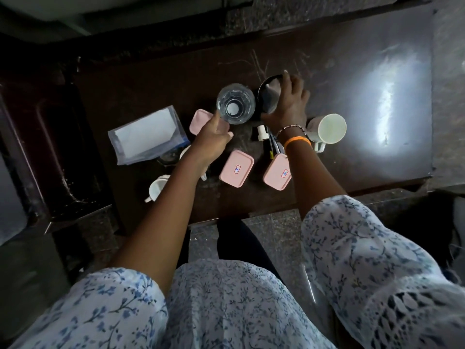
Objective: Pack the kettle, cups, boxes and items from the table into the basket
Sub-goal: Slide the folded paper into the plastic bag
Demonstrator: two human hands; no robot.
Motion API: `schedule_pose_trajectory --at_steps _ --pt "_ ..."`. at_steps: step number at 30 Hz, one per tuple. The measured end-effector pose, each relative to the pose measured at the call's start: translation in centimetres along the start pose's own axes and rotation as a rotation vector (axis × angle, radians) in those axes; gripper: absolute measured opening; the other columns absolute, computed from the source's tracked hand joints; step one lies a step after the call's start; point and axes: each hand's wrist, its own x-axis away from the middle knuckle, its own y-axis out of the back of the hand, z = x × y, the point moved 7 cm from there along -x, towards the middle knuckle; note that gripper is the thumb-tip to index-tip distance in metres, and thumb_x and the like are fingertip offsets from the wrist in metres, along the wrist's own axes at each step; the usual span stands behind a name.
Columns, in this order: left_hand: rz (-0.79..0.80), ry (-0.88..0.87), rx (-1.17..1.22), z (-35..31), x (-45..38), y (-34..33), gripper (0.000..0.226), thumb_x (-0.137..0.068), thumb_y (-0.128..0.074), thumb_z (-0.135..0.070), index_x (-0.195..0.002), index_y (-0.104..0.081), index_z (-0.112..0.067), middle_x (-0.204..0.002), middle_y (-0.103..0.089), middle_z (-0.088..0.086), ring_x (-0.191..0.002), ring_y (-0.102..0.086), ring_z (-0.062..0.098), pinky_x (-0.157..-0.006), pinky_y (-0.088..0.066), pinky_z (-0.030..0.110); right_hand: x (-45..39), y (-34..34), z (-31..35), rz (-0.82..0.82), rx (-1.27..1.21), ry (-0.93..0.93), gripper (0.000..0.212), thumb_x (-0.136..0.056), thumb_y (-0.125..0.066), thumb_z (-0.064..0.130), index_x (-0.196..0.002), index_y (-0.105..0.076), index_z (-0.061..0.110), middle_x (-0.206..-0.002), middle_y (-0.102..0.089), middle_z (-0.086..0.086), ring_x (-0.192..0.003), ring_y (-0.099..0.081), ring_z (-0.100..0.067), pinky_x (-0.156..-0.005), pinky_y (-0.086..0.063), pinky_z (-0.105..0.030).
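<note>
Packing looks barely begun, I think; my left hand (pixel 214 142) grips the clear ribbed glass tumbler (pixel 235 104); my right hand (pixel 289 102) curls round the shiny steel kettle (pixel 269 94) just beside it; next I must lift both; I see no basket; pink lidded boxes (pixel 236 168) lie near my wrists.

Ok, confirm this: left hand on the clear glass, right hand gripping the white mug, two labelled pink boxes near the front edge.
Wrong on one point. In the head view the right hand grips the dark metal cup, not the white mug, which stands untouched beside that wrist. The left hand on the glass and the two labelled pink boxes stand.
</note>
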Motion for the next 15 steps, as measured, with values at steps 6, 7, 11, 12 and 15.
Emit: schedule_pose_trajectory --at_steps 6,7,11,12,15 --pt "-0.047 0.027 -0.037 1.5 -0.1 0.9 0.058 -0.093 -0.042 -0.005 -0.146 -0.024 -0.021 -0.148 -0.035 0.006 -0.133 -0.035 0.019 -0.095 -0.026 0.022 0.3 -0.3 0.5 0.046 0.023 -0.016 0.103 -0.065 -0.078 0.021 -0.146 -0.015 0.013 -0.151 -0.022 -0.012 -0.128 -0.031 -0.037 -0.102 -0.041 -0.045" --pt "-0.074 0.028 -0.042 1.8 -0.1 1.1 0.054 -0.094 -0.043 -0.006 -0.144 -0.028 -0.018 -0.147 -0.038 0.006 -0.132 -0.037 0.018 -0.094 -0.026 0.021 0.5 -0.2 0.5 0.054 0.028 -0.026 0.105 -0.064 -0.079 0.024 -0.147 -0.014 0.014 -0.153 -0.021 -0.011 -0.131 -0.029 -0.036 -0.104 -0.038 -0.046" --pt "-0.184 0.086 -0.025 4.4 0.5 2.3 0.04 -0.093 -0.043 -0.008 -0.132 -0.046 -0.018 -0.134 -0.051 0.004 -0.117 -0.05 0.018 -0.086 -0.043 0.025 3.2 1.0 0.8 -0.083 -0.028 -0.062 0.087 -0.07 -0.07 0.027 -0.143 -0.025 0.013 -0.149 -0.027 -0.012 -0.132 -0.031 -0.033 -0.108 -0.032 -0.043" --pt "-0.204 0.102 0.002 5.3 0.8 2.7 0.036 -0.092 -0.042 -0.008 -0.126 -0.051 -0.016 -0.125 -0.056 0.006 -0.104 -0.054 0.016 -0.074 -0.047 0.022 4.3 1.1 1.0 -0.131 -0.044 -0.067 0.078 -0.071 -0.066 0.026 -0.139 -0.031 0.011 -0.143 -0.033 -0.014 -0.126 -0.036 -0.034 -0.105 -0.032 -0.041" --pt "-0.301 0.182 0.09 8.1 1.8 4.0 0.022 -0.09 -0.044 -0.006 -0.102 -0.061 -0.012 -0.101 -0.058 0.008 -0.083 -0.059 0.016 -0.068 -0.053 0.017 8.1 0.0 1.7 -0.169 -0.135 -0.085 0.051 -0.073 -0.058 0.016 -0.121 -0.047 0.004 -0.122 -0.046 -0.021 -0.108 -0.043 -0.038 -0.095 -0.028 -0.038"
